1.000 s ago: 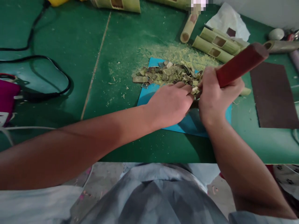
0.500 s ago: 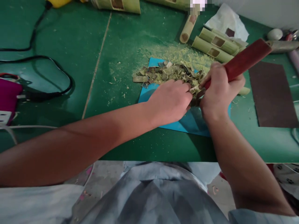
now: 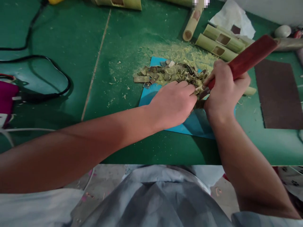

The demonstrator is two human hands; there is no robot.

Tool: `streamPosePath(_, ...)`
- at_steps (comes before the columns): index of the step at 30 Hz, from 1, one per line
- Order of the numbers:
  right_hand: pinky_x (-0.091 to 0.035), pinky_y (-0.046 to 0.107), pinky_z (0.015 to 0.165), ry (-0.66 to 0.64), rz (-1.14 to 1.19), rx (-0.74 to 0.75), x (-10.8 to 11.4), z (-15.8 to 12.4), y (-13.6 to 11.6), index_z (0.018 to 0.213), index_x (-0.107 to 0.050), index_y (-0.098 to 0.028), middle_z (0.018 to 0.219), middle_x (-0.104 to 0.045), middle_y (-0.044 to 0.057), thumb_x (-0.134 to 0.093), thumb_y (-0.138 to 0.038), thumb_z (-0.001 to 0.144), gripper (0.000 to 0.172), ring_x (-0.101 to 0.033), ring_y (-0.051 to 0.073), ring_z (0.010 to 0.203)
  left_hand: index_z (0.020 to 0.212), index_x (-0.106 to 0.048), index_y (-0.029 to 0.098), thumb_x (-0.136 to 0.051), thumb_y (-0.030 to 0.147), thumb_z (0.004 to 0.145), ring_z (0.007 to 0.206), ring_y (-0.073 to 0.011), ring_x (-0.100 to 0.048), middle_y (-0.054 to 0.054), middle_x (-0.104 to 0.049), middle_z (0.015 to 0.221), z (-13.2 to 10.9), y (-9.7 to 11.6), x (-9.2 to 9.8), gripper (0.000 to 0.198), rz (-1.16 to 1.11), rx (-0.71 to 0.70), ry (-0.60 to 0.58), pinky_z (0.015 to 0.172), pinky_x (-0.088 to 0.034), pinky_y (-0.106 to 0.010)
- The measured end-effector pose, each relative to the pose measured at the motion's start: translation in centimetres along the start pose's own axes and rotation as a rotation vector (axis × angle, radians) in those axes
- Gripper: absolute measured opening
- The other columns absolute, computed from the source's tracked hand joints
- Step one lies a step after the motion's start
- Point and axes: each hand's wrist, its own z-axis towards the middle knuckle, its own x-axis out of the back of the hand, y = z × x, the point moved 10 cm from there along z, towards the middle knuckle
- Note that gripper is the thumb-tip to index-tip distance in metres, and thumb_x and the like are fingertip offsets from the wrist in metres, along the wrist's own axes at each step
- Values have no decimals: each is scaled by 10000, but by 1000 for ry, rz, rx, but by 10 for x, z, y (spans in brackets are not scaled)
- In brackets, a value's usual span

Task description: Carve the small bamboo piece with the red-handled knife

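My right hand [image 3: 224,91] is wrapped round a tool with a long red wooden handle [image 3: 251,56]; its working end is hidden between my hands. My left hand [image 3: 174,102] is curled, fingers pressed down on a small bamboo piece [image 3: 199,103] that is mostly hidden, right next to the tool's tip. Both hands rest over a blue mat [image 3: 189,124]. A heap of bamboo chips and shavings [image 3: 170,74] lies on the mat just beyond my fingers.
Several cut bamboo tubes [image 3: 217,42] lie at the back right near a white cloth [image 3: 233,19]. A dark brown sheet [image 3: 278,94] lies at right. Black cables [image 3: 47,72] and a magenta device [image 3: 7,96] sit at left on the green table [image 3: 71,37].
My right hand has shifted slightly right and the red handle has tilted lower and further right. My left hand has stayed nearly still on the piece.
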Motion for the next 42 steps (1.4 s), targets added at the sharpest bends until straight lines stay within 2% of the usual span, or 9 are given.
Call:
streamPosePath(4, -428, 355, 563, -29, -54, -24, -1, 0, 4, 585, -481, -311, 569, -487, -34, -664, -315, 964, 421, -464, 176, 560, 945, -776, 168, -501, 155, 1023, 1004, -263, -710, -119, -751, 985, -1, 2, 1, 286, 20, -4, 16, 795, -539, -396)
streamPosePath(7, -411, 367, 562, -25, -60, -23, 0, -1, 3, 569, -484, -314, 572, -480, -31, -657, -286, 948, 418, -436, 177, 558, 944, -774, 169, -509, 155, 1019, 1013, -265, -713, -121, -757, 997, -1, 3, 1, 276, 20, -10, 20, 798, -543, -395)
streamPosePath(12, -318, 335, 542, -9, -75, 17, -7, 0, -3, 562, -449, -298, 551, -419, -60, -660, -183, 891, 407, -411, 149, 550, 1006, -804, 152, -574, 257, 1029, 1074, -278, -730, -122, -779, 1090, 1, -5, -5, 253, -41, 27, -35, 872, -583, -401)
streamPosePath(16, -302, 283, 549, -30, -76, 47, -15, 1, -6, 617, -397, -278, 601, -362, -73, -660, -150, 904, 410, -395, 114, 571, 1087, -818, 135, -608, 286, 1026, 1165, -300, -742, -133, -788, 1159, 3, -15, -9, 266, -108, 70, -81, 956, -617, -418)
streamPosePath(22, -270, 297, 516, -50, -115, -38, -16, 1, -3, 544, -403, -281, 540, -368, -63, -682, -109, 854, 451, -354, 118, 546, 1113, -822, 142, -618, 291, 1032, 1166, -288, -753, -131, -797, 1187, 5, -22, -9, 266, -169, 87, -75, 1006, -634, -434)
streamPosePath(26, -242, 311, 492, -29, -59, -47, -16, 0, -2, 509, -409, -278, 479, -351, -83, -642, -51, 849, 470, -304, 100, 492, 1106, -831, 137, -620, 301, 1029, 1150, -286, -757, -134, -796, 1181, 7, -26, -12, 278, -168, 107, -114, 1010, -631, -436)
streamPosePath(31, -336, 302, 492, 22, 85, 1, -8, 3, 0, 573, -459, -284, 507, -450, -72, -618, -182, 986, 454, -399, 113, 484, 1130, -830, 122, -655, 319, 1007, 1168, -325, -744, -159, -775, 1158, 5, -25, -11, 291, -137, 122, -130, 962, -628, -441)
streamPosePath(36, -416, 317, 552, 2, 48, -11, -6, 1, 0, 608, -470, -286, 561, -462, -60, -639, -245, 994, 423, -433, 128, 536, 1069, -811, 136, -655, 304, 1003, 1108, -274, -732, -120, -773, 1116, 2, -18, -6, 238, -118, 62, -59, 948, -603, -387)
streamPosePath(42, -424, 330, 569, -10, 48, -46, -2, -1, 3, 630, -485, -286, 592, -473, -48, -660, -279, 1011, 420, -454, 146, 565, 1066, -788, 133, -663, 276, 996, 1120, -284, -719, -127, -769, 1137, 0, -14, -6, 202, -80, 32, -60, 915, -578, -384)
